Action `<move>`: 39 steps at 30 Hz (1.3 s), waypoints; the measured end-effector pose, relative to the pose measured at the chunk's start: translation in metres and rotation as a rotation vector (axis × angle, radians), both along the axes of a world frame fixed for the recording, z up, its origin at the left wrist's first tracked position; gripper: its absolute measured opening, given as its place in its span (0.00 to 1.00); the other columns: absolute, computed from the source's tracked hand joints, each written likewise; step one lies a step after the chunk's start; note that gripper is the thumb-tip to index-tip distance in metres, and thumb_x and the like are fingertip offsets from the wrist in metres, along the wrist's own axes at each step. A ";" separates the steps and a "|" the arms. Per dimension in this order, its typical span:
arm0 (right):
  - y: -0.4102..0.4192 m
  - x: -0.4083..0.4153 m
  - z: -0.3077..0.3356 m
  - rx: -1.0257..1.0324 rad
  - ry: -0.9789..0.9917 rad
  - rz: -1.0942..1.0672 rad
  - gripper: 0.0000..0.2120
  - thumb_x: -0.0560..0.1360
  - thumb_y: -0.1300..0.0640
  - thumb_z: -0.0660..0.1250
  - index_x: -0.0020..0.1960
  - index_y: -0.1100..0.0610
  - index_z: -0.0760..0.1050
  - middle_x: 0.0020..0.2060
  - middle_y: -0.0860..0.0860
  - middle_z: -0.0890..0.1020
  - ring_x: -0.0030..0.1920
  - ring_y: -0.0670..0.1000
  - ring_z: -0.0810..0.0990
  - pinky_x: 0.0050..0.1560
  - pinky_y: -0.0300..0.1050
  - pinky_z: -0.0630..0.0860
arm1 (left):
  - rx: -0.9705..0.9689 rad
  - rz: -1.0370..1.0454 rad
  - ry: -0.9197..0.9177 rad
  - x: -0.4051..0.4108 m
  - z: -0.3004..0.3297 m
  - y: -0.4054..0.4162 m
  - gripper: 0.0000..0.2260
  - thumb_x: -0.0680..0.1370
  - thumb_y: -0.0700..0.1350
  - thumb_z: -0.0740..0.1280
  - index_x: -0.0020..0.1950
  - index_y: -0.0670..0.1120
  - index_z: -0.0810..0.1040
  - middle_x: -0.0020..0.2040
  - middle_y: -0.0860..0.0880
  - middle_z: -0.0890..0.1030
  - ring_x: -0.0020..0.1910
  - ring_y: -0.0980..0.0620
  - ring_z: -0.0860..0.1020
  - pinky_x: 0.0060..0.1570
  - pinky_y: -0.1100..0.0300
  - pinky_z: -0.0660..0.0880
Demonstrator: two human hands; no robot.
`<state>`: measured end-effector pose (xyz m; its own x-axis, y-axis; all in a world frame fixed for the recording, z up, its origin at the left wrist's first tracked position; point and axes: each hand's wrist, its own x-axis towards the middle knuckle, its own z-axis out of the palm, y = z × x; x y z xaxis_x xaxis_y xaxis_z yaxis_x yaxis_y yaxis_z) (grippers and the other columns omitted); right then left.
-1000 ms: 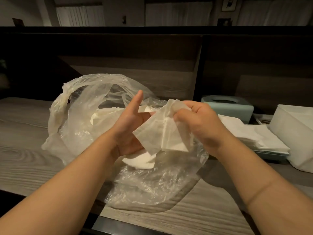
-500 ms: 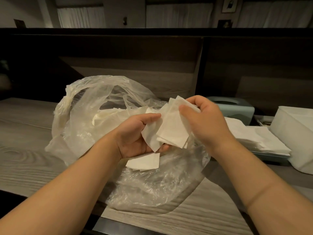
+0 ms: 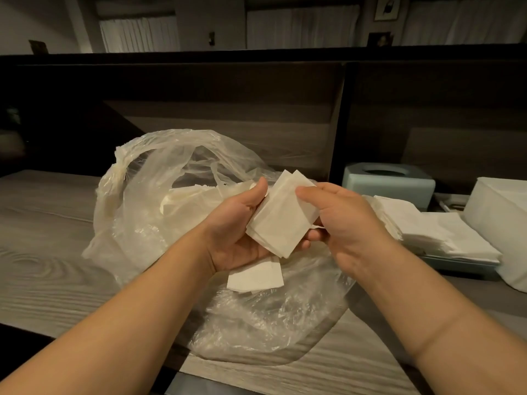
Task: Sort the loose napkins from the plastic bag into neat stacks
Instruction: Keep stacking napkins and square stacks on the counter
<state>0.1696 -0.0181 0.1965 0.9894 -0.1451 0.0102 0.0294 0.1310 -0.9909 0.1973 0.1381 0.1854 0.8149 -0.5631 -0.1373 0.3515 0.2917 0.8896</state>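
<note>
Sprawling across the tabletop (image 3: 51, 246) toward its front edge: plastic bag (image 3: 159, 201), more napkins inside. Above it, both hands cradling a small napkin bundle (image 3: 281, 220), left hand (image 3: 242, 232) cupped beneath, right hand (image 3: 339, 220) pinching its right side. Risk: uneven edges slipping apart, loosening grip scattering sheets into the bag.

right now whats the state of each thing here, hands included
left hand: palm up, cradling the napkins
right hand: thumb on top, pinching the napkins
napkins: small uneven stack, held above the bag
bag: open, crumpled on the table, napkins still inside
loose napkin: lying flat on the bag under the hands
stack: piled at right, fairly neat
tissue box: upright, slot shows no tissue
</note>
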 end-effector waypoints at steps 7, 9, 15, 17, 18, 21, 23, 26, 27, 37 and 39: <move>0.002 0.002 -0.004 0.004 -0.016 -0.046 0.05 0.80 0.57 0.68 0.55 0.52 0.79 0.49 0.55 0.85 0.25 0.44 0.77 0.23 0.40 0.70 | 0.013 0.013 -0.066 0.000 0.000 -0.001 0.27 0.83 0.59 0.54 0.69 0.41 0.76 0.62 0.35 0.82 0.56 0.36 0.83 0.63 0.41 0.78; 0.001 0.002 -0.004 -0.002 -0.010 -0.064 0.04 0.80 0.58 0.68 0.55 0.51 0.78 0.49 0.54 0.85 0.27 0.43 0.78 0.22 0.38 0.69 | 0.020 0.017 -0.079 0.001 -0.001 -0.001 0.26 0.84 0.59 0.53 0.67 0.42 0.77 0.60 0.36 0.83 0.55 0.38 0.84 0.59 0.44 0.80; 0.001 -0.003 0.001 -0.038 -0.024 0.008 0.03 0.80 0.57 0.67 0.50 0.54 0.80 0.34 0.52 0.83 0.24 0.47 0.77 0.22 0.40 0.65 | 0.033 -0.116 -0.069 -0.002 0.001 0.003 0.29 0.80 0.61 0.59 0.72 0.43 0.75 0.63 0.37 0.81 0.59 0.38 0.80 0.60 0.47 0.78; 0.002 -0.006 0.002 -0.072 -0.037 0.052 0.05 0.80 0.56 0.67 0.54 0.54 0.80 0.35 0.54 0.84 0.23 0.49 0.74 0.21 0.41 0.65 | 0.028 -0.152 -0.060 -0.001 -0.001 0.004 0.25 0.81 0.57 0.60 0.70 0.41 0.76 0.61 0.35 0.81 0.57 0.37 0.81 0.59 0.46 0.78; 0.003 -0.007 0.002 -0.088 -0.043 0.059 0.06 0.80 0.56 0.67 0.55 0.54 0.79 0.36 0.55 0.84 0.22 0.49 0.73 0.21 0.41 0.65 | 0.036 -0.157 -0.060 -0.001 -0.001 0.004 0.24 0.81 0.55 0.60 0.69 0.41 0.77 0.59 0.34 0.81 0.56 0.36 0.81 0.59 0.46 0.78; 0.004 -0.006 -0.001 -0.190 -0.103 -0.018 0.05 0.82 0.53 0.65 0.53 0.49 0.79 0.41 0.57 0.84 0.25 0.48 0.77 0.22 0.41 0.69 | 0.068 -0.112 -0.063 -0.002 0.000 0.002 0.22 0.80 0.55 0.59 0.66 0.42 0.77 0.55 0.35 0.83 0.52 0.38 0.83 0.56 0.46 0.80; 0.003 -0.005 -0.004 -0.279 -0.183 -0.091 0.05 0.82 0.51 0.65 0.49 0.45 0.79 0.42 0.52 0.84 0.32 0.49 0.81 0.24 0.42 0.73 | 0.055 -0.073 -0.073 -0.003 0.001 0.000 0.22 0.81 0.57 0.58 0.65 0.43 0.77 0.54 0.38 0.84 0.49 0.40 0.85 0.56 0.46 0.80; 0.002 -0.005 -0.004 -0.329 -0.285 -0.156 0.06 0.81 0.49 0.66 0.46 0.41 0.80 0.42 0.41 0.82 0.40 0.45 0.83 0.29 0.42 0.79 | 0.049 -0.027 -0.065 -0.004 0.001 -0.001 0.24 0.84 0.60 0.52 0.66 0.46 0.77 0.55 0.40 0.85 0.50 0.40 0.85 0.57 0.44 0.79; 0.003 -0.007 -0.002 -0.304 -0.299 -0.157 0.06 0.81 0.50 0.66 0.46 0.43 0.80 0.41 0.41 0.82 0.41 0.43 0.83 0.30 0.40 0.79 | 0.041 -0.017 -0.055 -0.004 0.001 -0.001 0.25 0.85 0.61 0.51 0.67 0.45 0.77 0.56 0.40 0.85 0.51 0.40 0.85 0.58 0.44 0.79; 0.006 -0.011 0.006 -0.177 -0.164 0.008 0.09 0.77 0.56 0.68 0.40 0.56 0.82 0.33 0.48 0.81 0.34 0.48 0.81 0.34 0.46 0.77 | 0.074 0.011 -0.034 0.003 -0.003 0.001 0.27 0.84 0.61 0.54 0.74 0.47 0.75 0.65 0.43 0.81 0.61 0.41 0.81 0.61 0.44 0.77; 0.007 -0.009 0.001 -0.230 -0.173 -0.011 0.08 0.78 0.54 0.68 0.42 0.51 0.83 0.33 0.46 0.82 0.33 0.46 0.82 0.31 0.45 0.76 | 0.056 -0.018 -0.025 0.002 -0.002 0.000 0.27 0.84 0.62 0.55 0.74 0.46 0.74 0.63 0.41 0.82 0.58 0.40 0.81 0.63 0.42 0.76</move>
